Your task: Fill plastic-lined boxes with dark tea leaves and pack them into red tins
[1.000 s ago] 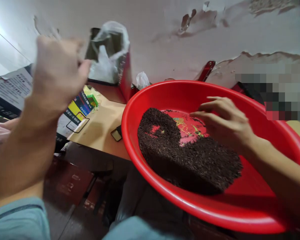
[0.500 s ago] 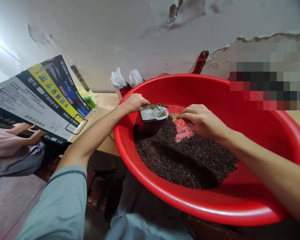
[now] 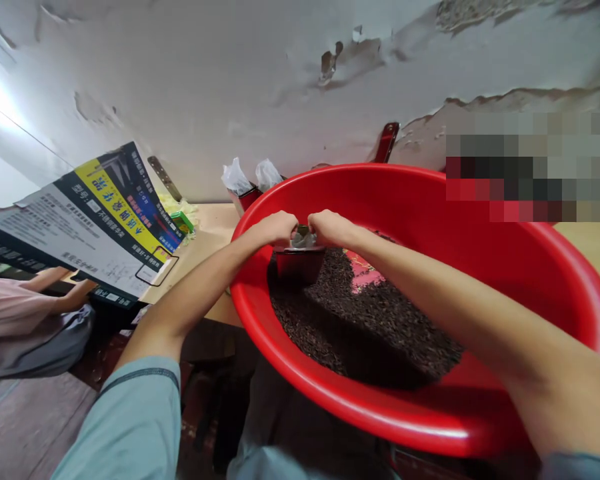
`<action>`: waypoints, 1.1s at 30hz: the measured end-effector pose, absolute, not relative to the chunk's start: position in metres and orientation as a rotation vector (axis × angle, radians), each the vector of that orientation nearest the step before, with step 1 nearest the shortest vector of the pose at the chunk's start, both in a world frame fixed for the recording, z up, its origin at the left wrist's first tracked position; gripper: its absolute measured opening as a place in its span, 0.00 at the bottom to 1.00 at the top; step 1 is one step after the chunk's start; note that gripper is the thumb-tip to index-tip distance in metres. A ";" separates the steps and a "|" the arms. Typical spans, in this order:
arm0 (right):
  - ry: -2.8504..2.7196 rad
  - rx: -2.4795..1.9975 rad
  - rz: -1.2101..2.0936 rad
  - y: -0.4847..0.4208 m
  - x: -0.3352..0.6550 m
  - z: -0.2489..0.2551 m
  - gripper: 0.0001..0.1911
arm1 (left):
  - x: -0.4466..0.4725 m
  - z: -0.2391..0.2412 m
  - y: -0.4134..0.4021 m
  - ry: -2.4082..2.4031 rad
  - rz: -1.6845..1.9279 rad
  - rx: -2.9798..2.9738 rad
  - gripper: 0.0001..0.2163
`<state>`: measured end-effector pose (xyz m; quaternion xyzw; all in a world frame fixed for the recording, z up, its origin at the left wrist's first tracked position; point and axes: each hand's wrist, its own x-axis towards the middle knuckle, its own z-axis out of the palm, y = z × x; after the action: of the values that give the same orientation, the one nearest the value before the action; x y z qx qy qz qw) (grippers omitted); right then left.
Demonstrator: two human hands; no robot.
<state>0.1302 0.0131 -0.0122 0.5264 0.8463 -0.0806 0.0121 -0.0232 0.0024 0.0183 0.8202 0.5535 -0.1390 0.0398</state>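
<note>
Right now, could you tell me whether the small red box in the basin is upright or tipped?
Upright: the small red box stands in the dark grains, open mouth upward.

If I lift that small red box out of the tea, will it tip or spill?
Probably top-heavy: the small red box stands upright in loose tea leaves, an unsteady base. Its plastic liner looks floppy, so it may sag. Both hands, left hand and right hand, at its rim should steady it.

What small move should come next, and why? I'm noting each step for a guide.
Probably pull the bag's mouth wide open. Both the left hand and right hand pinch its clear rim at the top of the small red box, which stands in the dark tea leaves inside the red basin.
</note>
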 end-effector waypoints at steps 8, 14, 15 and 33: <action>2.950 1.823 -0.166 0.005 0.151 -0.014 0.14 | -0.047 0.021 -0.011 1.855 -0.132 2.528 0.18; 2.930 1.724 -0.127 -0.006 0.155 -0.012 0.16 | -0.049 0.016 -0.012 1.741 -0.182 2.682 0.17; 2.891 1.729 -0.100 -0.008 0.156 -0.013 0.17 | -0.050 0.016 -0.011 1.748 -0.162 2.706 0.17; 2.810 1.724 -0.160 -0.002 0.168 -0.012 0.18 | -0.062 0.036 0.007 1.890 -0.025 2.255 0.36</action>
<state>0.1676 -0.0019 -0.0119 0.5205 0.8488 -0.0484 -0.0795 -0.0623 0.0070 0.0365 0.7625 0.6392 -0.0086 0.0995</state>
